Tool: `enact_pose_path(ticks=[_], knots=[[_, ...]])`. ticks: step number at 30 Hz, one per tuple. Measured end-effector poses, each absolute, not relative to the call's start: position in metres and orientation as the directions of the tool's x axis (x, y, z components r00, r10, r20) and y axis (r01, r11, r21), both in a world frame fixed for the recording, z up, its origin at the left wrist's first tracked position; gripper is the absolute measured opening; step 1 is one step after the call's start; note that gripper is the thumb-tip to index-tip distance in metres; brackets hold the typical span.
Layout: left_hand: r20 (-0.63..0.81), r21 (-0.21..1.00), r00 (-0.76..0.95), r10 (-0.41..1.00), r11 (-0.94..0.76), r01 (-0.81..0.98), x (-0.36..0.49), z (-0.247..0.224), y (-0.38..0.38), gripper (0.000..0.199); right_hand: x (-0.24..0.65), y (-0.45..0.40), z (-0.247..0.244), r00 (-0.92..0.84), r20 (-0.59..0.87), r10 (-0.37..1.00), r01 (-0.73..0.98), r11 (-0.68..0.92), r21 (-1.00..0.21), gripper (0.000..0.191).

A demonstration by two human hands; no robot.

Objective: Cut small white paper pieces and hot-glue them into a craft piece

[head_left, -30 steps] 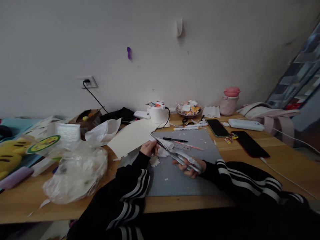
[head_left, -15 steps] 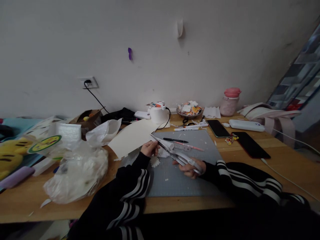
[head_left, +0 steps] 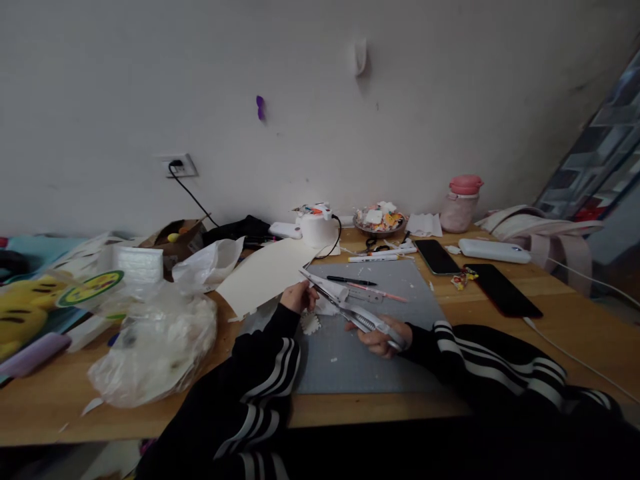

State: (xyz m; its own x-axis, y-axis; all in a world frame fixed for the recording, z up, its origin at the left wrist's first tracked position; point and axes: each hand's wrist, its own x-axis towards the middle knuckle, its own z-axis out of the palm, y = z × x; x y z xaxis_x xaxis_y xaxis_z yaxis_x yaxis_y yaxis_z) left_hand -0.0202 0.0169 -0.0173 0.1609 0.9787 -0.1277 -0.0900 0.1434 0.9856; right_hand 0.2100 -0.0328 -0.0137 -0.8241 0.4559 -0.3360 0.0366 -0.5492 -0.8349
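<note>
In my right hand [head_left: 384, 339] is a pair of scissors [head_left: 364, 319] with pale handles and a spring between them. Its blades point up and left, the tips by my left hand [head_left: 299, 297]. The fingers of that hand are pinched together on a bit of white paper, mostly hidden by the fingers and blades. Just behind the left hand lies a large cream paper sheet [head_left: 270, 275]. Below the blades, a small scalloped white cutout [head_left: 311, 324] rests on the grey cutting mat [head_left: 360, 370].
A black pen [head_left: 351, 281] and a clear ruler [head_left: 364, 293] lie behind the scissors. Two phones [head_left: 437, 257] and a pink bottle [head_left: 460, 205] are at right. A clear plastic bag [head_left: 155, 353] fills the left. A bowl of scraps [head_left: 380, 220] stands by the wall.
Almost nothing differs. Both hands, the scissors and the paper stay in nearly the same place.
</note>
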Motion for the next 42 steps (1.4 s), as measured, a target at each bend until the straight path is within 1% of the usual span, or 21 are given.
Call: enact_pose_path(ticks=[2,4,6,8,10,13,15,17,20,24,29,34,36,39,42], knots=[[-0.109,0.987,0.160,0.981,0.126,-0.100,-0.021,-0.017,0.016,0.043,0.209,-0.032,-0.015,-0.833,-0.344,0.434,0.053,-0.555,-0.830,0.050],[-0.100,0.987,0.171,0.980,0.119,-0.109,-0.021,-0.017,0.017,0.041,0.208,-0.031,-0.017,-0.836,-0.363,0.412,0.074,-0.570,-0.818,0.047],[-0.101,0.986,0.184,0.978,0.123,-0.113,-0.022,-0.018,0.018,0.039,0.207,-0.032,-0.018,-0.823,-0.366,0.435,0.065,-0.567,-0.821,0.040],[-0.101,0.985,0.191,0.976,0.125,-0.118,-0.022,-0.018,0.018,0.039,0.207,-0.034,-0.018,-0.799,-0.347,0.491,0.032,-0.542,-0.840,0.036],[-0.097,0.985,0.197,0.976,0.123,-0.123,-0.023,-0.018,0.017,0.037,0.207,-0.036,-0.017,-0.793,-0.333,0.510,0.023,-0.522,-0.853,0.040],[-0.085,0.985,0.201,0.976,0.113,-0.131,-0.024,-0.016,0.015,0.033,0.208,-0.037,-0.017,-0.810,-0.305,0.501,0.005,-0.515,-0.857,0.048],[-0.084,0.985,0.209,0.974,0.113,-0.130,-0.023,-0.015,0.013,0.030,0.208,-0.035,-0.019,-0.815,-0.288,0.503,-0.022,-0.523,-0.852,0.048],[-0.093,0.985,0.225,0.970,0.122,-0.120,-0.022,-0.015,0.012,0.030,0.207,-0.031,-0.022,-0.839,-0.288,0.462,-0.032,-0.570,-0.821,0.044],[-0.122,0.985,0.243,0.962,0.147,-0.091,-0.021,-0.016,0.012,0.031,0.208,-0.025,-0.026,-0.909,-0.286,0.304,0.010,-0.670,-0.742,0.035],[-0.146,0.982,0.268,0.952,0.172,-0.075,-0.020,-0.016,0.015,0.032,0.209,-0.026,-0.028,-0.884,-0.256,0.391,-0.063,-0.643,-0.763,0.031],[-0.193,0.971,0.272,0.943,0.223,-0.084,-0.017,-0.012,0.017,0.044,0.210,-0.031,-0.026,-0.862,-0.285,0.419,-0.050,-0.631,-0.774,0.035],[-0.198,0.965,0.251,0.947,0.234,-0.120,-0.018,-0.014,0.019,0.040,0.210,-0.030,-0.023,-0.836,-0.320,0.447,-0.028,-0.617,-0.787,0.047],[-0.178,0.966,0.233,0.956,0.215,-0.144,-0.021,-0.017,0.020,0.037,0.210,-0.028,-0.023,-0.854,-0.314,0.414,-0.029,-0.641,-0.767,0.053],[-0.161,0.965,0.214,0.964,0.199,-0.170,-0.025,-0.021,0.024,0.035,0.211,-0.023,-0.025,-0.901,-0.294,0.319,-0.015,-0.701,-0.713,0.063],[-0.134,0.967,0.196,0.971,0.172,-0.188,-0.027,-0.022,0.026,0.035,0.212,-0.019,-0.028,-0.910,-0.292,0.295,-0.007,-0.715,-0.699,0.062]])
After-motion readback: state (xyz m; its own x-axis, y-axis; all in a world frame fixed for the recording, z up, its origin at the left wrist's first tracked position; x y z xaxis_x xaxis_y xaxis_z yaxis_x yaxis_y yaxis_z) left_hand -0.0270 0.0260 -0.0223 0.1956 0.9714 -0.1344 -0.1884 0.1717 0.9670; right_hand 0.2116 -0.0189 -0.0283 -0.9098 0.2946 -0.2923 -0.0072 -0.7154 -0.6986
